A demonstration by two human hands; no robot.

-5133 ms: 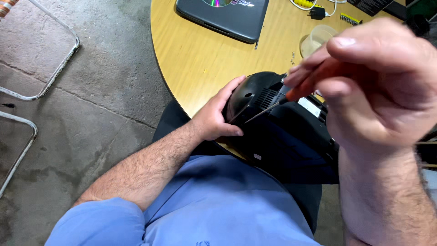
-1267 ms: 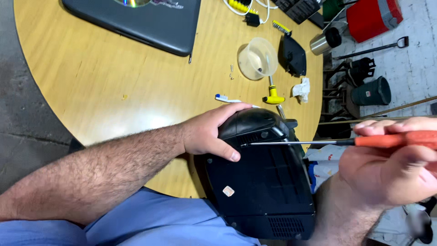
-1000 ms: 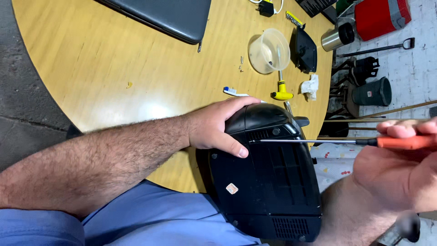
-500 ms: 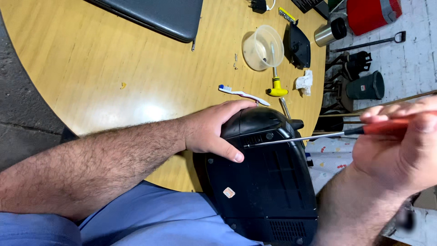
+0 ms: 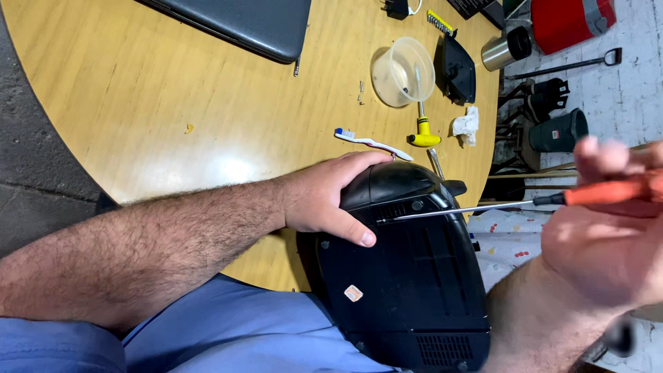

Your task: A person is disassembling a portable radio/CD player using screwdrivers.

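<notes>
a view down from the head onto a person's 2 bare hands working on a black plastic appliance point(image 5: 407, 276) that lies with its underside up, partly on the lap and partly against the edge of a round wooden table point(image 5: 173, 117). the left hand point(image 5: 331, 200) is curled over the rounded top end of the appliance, fingers wrapped across the upper edge and the thumb pressed flat on the casing, holding it firmly. the right hand point(image 5: 608, 242) is closed around the orange handle of a long screwdriver point(image 5: 525, 203), fingers folded tight on it. the thin metal shaft runs from that grip across the appliance, and its tip touches the casing just beside the left thumb, near a grille of slots. a small pale sticker sits lower on the casing, below the left hand. just beyond the left fingers on the table lie a white and blue toothbrush point(image 5: 373, 143) and a yellow-handled tool point(image 5: 423, 124). further past them stand a clear plastic cup point(image 5: 402, 71) and a black part point(image 5: 458, 69). a dark laptop point(image 5: 242, 24) lies well apart, at the far edge. a blue shirt covers the body below the left forearm.
</notes>
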